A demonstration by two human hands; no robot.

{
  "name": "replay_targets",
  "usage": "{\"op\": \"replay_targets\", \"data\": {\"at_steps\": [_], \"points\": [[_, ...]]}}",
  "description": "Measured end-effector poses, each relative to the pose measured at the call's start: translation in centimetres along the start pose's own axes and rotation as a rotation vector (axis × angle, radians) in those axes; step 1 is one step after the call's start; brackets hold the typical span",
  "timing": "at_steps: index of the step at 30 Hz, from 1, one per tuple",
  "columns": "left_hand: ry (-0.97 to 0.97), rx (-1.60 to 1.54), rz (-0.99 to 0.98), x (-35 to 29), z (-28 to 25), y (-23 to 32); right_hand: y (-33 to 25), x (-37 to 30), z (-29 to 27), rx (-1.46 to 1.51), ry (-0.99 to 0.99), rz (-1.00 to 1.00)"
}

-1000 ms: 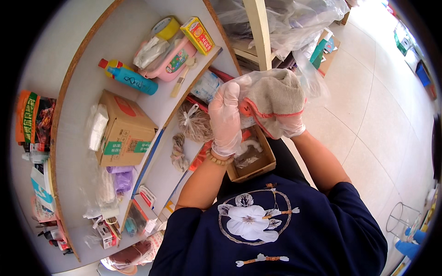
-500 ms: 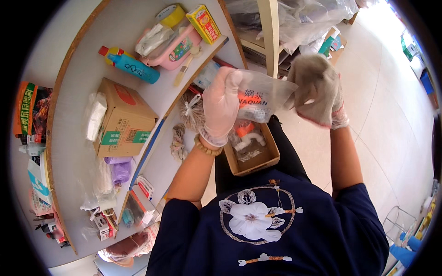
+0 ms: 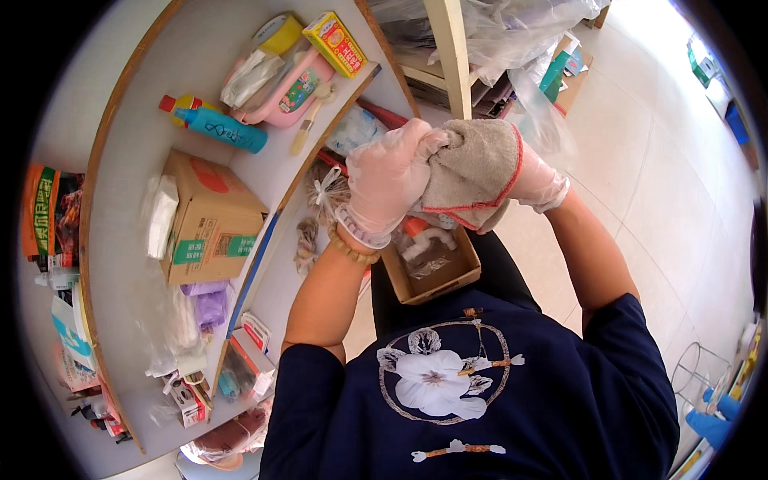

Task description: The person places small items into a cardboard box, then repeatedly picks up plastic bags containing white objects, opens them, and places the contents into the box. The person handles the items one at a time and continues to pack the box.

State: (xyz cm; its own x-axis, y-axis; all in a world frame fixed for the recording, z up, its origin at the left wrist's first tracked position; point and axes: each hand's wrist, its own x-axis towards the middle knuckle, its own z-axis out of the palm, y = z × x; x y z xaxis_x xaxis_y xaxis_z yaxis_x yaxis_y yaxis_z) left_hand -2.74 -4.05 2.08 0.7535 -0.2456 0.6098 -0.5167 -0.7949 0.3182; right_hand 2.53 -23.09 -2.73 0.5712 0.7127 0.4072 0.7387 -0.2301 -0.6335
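Handling grey cloth (image 3: 476, 168), hands (image 3: 388, 180) (image 3: 538, 178) hover right of green-labelled carton (image 3: 210, 220).

Carton (image 3: 210, 220) on shelf (image 3: 272, 172) (cloth (image 3: 474, 164) right)

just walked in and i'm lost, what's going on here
A person in see-through gloves is holding a red-edged grey cloth. The left hand grips its bunched end; the right hand is at its right side, fingers hidden. Below the cloth is an open cardboard box with a white curved piece in it. A shelf unit stands to the left.
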Motion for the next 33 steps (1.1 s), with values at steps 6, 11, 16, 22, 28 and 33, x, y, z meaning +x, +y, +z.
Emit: {"op": "replay_targets", "data": {"at_steps": [6,11,16,22,28,33], "points": [[0.182,-0.196,-0.121,-1.1,-0.9,-1.1,-2.8,0.4,-2.6,-0.627,-0.223,-0.207],[0.528,-0.636,-0.493,-1.5,-2.5,-3.6,2.8,-4.7,-1.6,-0.154,0.151,-0.066],[0.535,-0.556,-0.497,-0.7,-3.2,-3.0,2.4,-5.6,-1.0,-0.289,0.176,-0.120],[0.535,-0.723,-0.479,-0.7,1.6,-0.3,-0.2,-2.4,6.3,1.351,0.522,0.197],[0.250,-0.366,-0.333,0.5,-1.5,-1.0,-2.2,0.2,3.3,0.759,0.491,0.240],[-0.181,-0.091,-0.062,2.8,-2.1,0.3,-5.7,1.7,1.7,0.577,0.401,0.177]]}}
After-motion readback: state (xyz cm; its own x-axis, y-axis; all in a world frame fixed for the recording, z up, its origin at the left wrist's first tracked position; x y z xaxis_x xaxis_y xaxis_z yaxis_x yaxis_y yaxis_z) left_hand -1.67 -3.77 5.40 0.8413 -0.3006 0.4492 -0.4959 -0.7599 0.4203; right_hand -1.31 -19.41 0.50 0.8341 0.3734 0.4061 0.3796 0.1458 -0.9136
